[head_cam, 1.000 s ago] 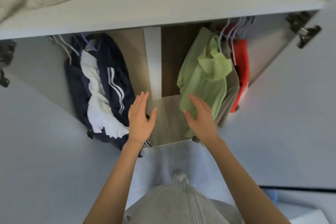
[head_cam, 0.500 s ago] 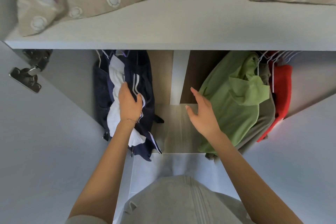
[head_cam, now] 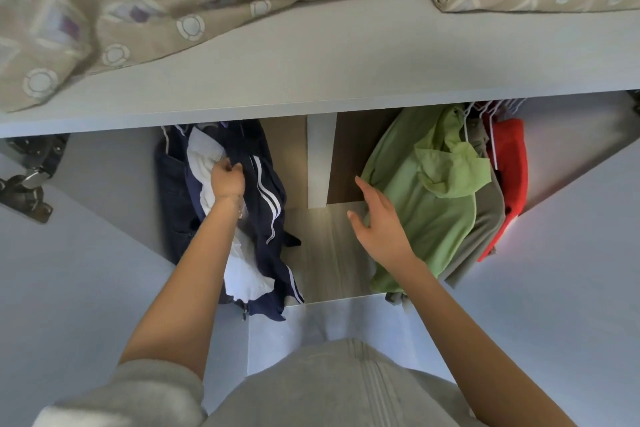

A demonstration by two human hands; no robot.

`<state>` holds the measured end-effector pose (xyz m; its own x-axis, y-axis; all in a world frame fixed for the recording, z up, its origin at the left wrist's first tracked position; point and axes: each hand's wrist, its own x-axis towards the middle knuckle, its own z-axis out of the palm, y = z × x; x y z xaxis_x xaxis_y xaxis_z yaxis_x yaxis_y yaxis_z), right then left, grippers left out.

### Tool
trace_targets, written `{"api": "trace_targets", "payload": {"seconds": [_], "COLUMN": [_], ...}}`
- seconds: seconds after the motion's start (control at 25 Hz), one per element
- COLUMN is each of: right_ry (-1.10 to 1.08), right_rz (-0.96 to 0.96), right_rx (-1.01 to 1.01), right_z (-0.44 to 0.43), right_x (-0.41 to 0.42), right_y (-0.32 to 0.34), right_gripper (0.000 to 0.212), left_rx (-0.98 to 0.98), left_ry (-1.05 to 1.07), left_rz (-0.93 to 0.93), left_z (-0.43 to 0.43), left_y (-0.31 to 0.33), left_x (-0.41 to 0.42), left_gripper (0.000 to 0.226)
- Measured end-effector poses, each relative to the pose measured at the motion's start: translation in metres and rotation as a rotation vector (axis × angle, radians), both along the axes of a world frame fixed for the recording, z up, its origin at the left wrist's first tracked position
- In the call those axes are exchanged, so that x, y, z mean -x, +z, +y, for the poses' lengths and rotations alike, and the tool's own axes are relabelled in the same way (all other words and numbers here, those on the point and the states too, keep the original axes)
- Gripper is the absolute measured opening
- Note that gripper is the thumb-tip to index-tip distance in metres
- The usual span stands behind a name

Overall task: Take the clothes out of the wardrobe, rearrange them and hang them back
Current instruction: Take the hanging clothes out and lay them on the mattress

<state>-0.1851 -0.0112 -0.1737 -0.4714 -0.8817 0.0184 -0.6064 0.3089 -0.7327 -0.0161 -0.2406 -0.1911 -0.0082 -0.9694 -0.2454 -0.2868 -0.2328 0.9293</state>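
In the open wardrobe, a navy jacket with white stripes (head_cam: 266,198) hangs at the left with a white garment (head_cam: 202,158) and dark jeans (head_cam: 171,191). My left hand (head_cam: 227,178) is closed on the fabric where the white garment meets the navy jacket. At the right hang a light green hoodie (head_cam: 429,198), a grey garment (head_cam: 485,229) and a red garment (head_cam: 510,163) on white hangers. My right hand (head_cam: 379,222) is open, fingers spread, just left of the green hoodie.
A white shelf (head_cam: 346,66) runs above the hanging space and carries beige patterned bedding (head_cam: 180,0). A white divider (head_cam: 320,159) stands at the back centre. The wardrobe's white doors (head_cam: 69,288) stand open on both sides, with a metal hinge (head_cam: 29,184) at the left.
My left hand moved up the left-hand clothes and closed on the fabric. My right hand stayed open near the green hoodie. The camera tilted upward, showing more of the shelf.
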Motion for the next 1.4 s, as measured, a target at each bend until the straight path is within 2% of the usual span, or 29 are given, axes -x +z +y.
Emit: {"api": "trace_targets", "payload": {"seconds": [0.12, 0.24, 0.32, 0.4, 0.52, 0.72, 0.92, 1.04, 1.12, 1.28, 1.4], "right_ry": [-0.036, -0.084, -0.123, -0.161, -0.227, -0.312, -0.39, -0.347, -0.324, -0.408, -0.486], "right_rz": [0.004, 0.006, 0.013, 0.019, 0.019, 0.063, 0.069, 0.102, 0.037, -0.114, -0.195], "right_rx": [0.01, 0.005, -0.004, -0.006, 0.01, 0.016, -0.017, -0.091, -0.117, -0.006, 0.037], "right_z": [0.01, 0.019, 0.025, 0.029, 0.034, 0.039, 0.032, 0.024, 0.017, 0.002, -0.011], "right_x": [0.007, 0.02, 0.031, 0.045, 0.069, 0.117, 0.165, 0.187, 0.197, 0.203, 0.206], "right_y": [-0.003, -0.007, -0.008, -0.01, -0.011, -0.013, -0.013, -0.016, -0.019, -0.022, -0.02], "right_gripper": [0.06, 0.06, 0.06, 0.06, 0.061, 0.062, 0.065, 0.07, 0.07, 0.037, 0.026], "left_rx": [-0.032, -0.063, -0.072, -0.06, -0.029, -0.058, -0.153, -0.176, -0.18, -0.209, -0.21], "left_ry": [-0.043, -0.115, -0.203, -0.32, -0.492, -0.587, -0.552, -0.536, -0.517, -0.488, -0.489], "left_rz": [0.098, 0.261, 0.398, 0.443, 0.421, 0.331, 0.346, 0.353, 0.361, 0.355, 0.324], "left_z": [-0.001, 0.008, 0.022, 0.038, 0.063, 0.094, 0.114, 0.12, 0.123, 0.133, 0.14], "left_y": [0.006, 0.016, 0.025, 0.028, 0.027, 0.011, -0.002, -0.005, -0.006, -0.006, -0.008], "left_x": [0.009, 0.023, 0.03, 0.036, 0.048, 0.081, 0.114, 0.128, 0.135, 0.146, 0.15], "left_gripper": [0.02, 0.038, 0.033, 0.024, 0.02, 0.02, 0.024, 0.024, 0.024, 0.021, 0.02]}}
